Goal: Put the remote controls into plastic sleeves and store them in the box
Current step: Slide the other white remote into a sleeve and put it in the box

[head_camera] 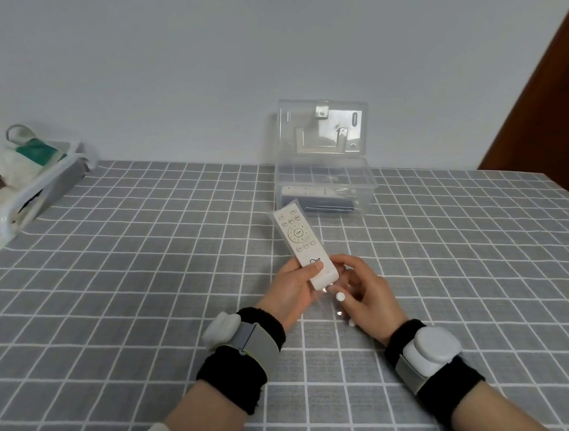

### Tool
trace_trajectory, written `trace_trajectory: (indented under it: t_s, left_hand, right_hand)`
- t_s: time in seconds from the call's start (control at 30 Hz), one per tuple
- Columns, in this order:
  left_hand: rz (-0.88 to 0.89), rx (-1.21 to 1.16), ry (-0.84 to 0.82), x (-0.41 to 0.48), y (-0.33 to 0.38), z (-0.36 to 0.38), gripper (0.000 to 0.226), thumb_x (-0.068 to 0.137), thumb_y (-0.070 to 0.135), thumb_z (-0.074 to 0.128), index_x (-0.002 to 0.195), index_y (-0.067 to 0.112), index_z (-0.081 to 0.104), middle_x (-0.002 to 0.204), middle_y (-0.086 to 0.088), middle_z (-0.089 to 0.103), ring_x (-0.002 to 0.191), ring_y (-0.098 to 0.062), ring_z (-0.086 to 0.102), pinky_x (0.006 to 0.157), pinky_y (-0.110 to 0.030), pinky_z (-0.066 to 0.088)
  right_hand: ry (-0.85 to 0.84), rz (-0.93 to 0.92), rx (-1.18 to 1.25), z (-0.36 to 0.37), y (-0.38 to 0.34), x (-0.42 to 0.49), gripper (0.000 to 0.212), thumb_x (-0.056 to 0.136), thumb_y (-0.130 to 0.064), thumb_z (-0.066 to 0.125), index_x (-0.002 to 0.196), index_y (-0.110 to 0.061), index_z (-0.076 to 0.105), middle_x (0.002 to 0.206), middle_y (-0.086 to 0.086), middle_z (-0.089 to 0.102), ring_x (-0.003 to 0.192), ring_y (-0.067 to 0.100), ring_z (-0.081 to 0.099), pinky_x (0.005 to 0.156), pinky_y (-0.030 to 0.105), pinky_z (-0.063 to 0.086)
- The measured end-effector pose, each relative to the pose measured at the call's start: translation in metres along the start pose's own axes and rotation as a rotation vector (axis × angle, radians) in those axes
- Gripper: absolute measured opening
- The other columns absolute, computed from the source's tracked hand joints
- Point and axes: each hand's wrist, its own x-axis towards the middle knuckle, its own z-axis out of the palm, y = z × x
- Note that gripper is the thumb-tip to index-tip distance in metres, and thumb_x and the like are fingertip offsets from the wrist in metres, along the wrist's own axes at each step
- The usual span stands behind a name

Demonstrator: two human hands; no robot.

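Fingers of the left hand [291, 292] are curled around the lower end of a white remote control [302, 244], the thumb pressed flat on its face just below the printed logo. Opposite, the right hand [363, 289] has its fingers loosely bent, pinching the open end of a clear plastic sleeve [332, 302]. That sleeve is hard to make out: only glints and a faint edge along the remote's sides show it, so how far the remote sits inside it cannot be told. The remote tilts up and away from the person, its button end pointing toward a transparent storage box [325, 191] that stands near the wall with its lid [323, 127] raised upright. Inside the box lies another white remote [312, 190], blurred by the plastic wall, on something dark whose nature is unclear. Both wrists carry black sweatbands with grey sensor units strapped on. A grey checked tablecloth [144, 279] covers the table. At far left, a white wire basket [30, 199] holding bags and packets is cut off by the frame edge.
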Motion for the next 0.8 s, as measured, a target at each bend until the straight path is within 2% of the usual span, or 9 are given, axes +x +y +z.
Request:
trace_trajectory:
  t_s: [0.1,0.23,0.3,0.4,0.53,0.67,0.73,0.8]
  left_hand:
    - [0.061,-0.116,0.068,0.001,0.005,-0.003,0.049,0.095,0.001,0.038,0.142,0.008,0.027,0.12,-0.026,0.059,0.103,-0.028,0.063,0.087,-0.037,0.055]
    - [0.156,-0.193,0.133,0.001,0.009,-0.008,0.048,0.096,0.003,0.036,0.142,0.01,0.025,0.108,-0.021,0.063,0.1,-0.025,0.063,0.082,-0.034,0.054]
    - [0.168,-0.224,0.167,0.001,0.01,-0.01,0.049,0.095,0.004,0.038,0.142,0.009,0.027,0.109,-0.021,0.062,0.102,-0.026,0.062,0.077,-0.032,0.057]
    - [0.173,-0.222,0.194,0.001,0.011,-0.009,0.047,0.095,0.007,0.041,0.141,0.009,0.031,0.113,-0.02,0.062,0.103,-0.025,0.062,0.072,-0.027,0.059]
    - [0.181,-0.137,0.172,0.001,0.012,-0.007,0.04,0.095,0.012,0.043,0.135,0.016,0.039,0.112,-0.014,0.064,0.099,-0.02,0.063,0.073,-0.027,0.058]
    - [0.157,-0.016,0.135,0.0,0.009,-0.007,0.033,0.093,0.01,0.046,0.123,0.024,0.046,0.113,-0.01,0.066,0.102,-0.02,0.064,0.084,-0.035,0.056]
    - [0.149,0.016,0.112,0.0,0.008,-0.007,0.037,0.092,0.007,0.048,0.127,0.02,0.046,0.115,-0.012,0.066,0.102,-0.02,0.065,0.083,-0.035,0.057]
    - [0.15,0.014,0.098,0.0,0.007,-0.007,0.039,0.092,0.003,0.048,0.128,0.019,0.045,0.117,-0.014,0.064,0.101,-0.021,0.066,0.08,-0.03,0.058]
  right_hand:
    - [-0.042,-0.002,0.042,0.001,0.002,0.0,0.049,0.083,0.002,0.056,0.113,-0.035,0.044,0.074,0.009,0.064,0.052,0.021,0.06,0.053,0.03,0.053]
    - [-0.073,-0.034,0.106,0.001,0.001,-0.003,0.024,0.08,-0.004,0.053,0.097,-0.021,0.052,0.078,0.005,0.067,0.06,0.029,0.064,0.061,0.043,0.055]
    - [-0.105,-0.017,0.122,0.0,0.0,-0.004,0.025,0.08,-0.001,0.047,0.093,-0.021,0.054,0.083,0.005,0.069,0.067,0.027,0.067,0.068,0.039,0.057]
    - [-0.159,-0.014,0.095,0.0,0.0,-0.004,0.035,0.077,0.005,0.038,0.091,-0.023,0.054,0.086,0.002,0.07,0.076,0.017,0.068,0.075,0.024,0.054]
    - [-0.118,-0.003,0.067,0.001,0.001,-0.002,0.023,0.081,-0.01,0.061,0.084,-0.033,0.061,0.074,-0.002,0.069,0.071,0.016,0.065,0.073,0.022,0.053]
    - [-0.156,0.044,0.198,0.0,-0.003,0.004,0.008,0.078,-0.002,0.066,0.082,-0.008,0.066,0.095,0.007,0.064,0.083,0.005,0.062,0.08,0.014,0.048]
    - [-0.13,0.058,0.278,0.003,-0.005,0.007,0.009,0.077,0.002,0.065,0.082,-0.006,0.065,0.099,0.009,0.059,0.086,0.002,0.061,0.082,0.015,0.048]
    - [-0.056,0.083,0.361,0.009,-0.005,0.008,0.007,0.078,0.003,0.063,0.082,-0.004,0.064,0.094,0.01,0.061,0.082,0.007,0.062,0.079,0.018,0.05]
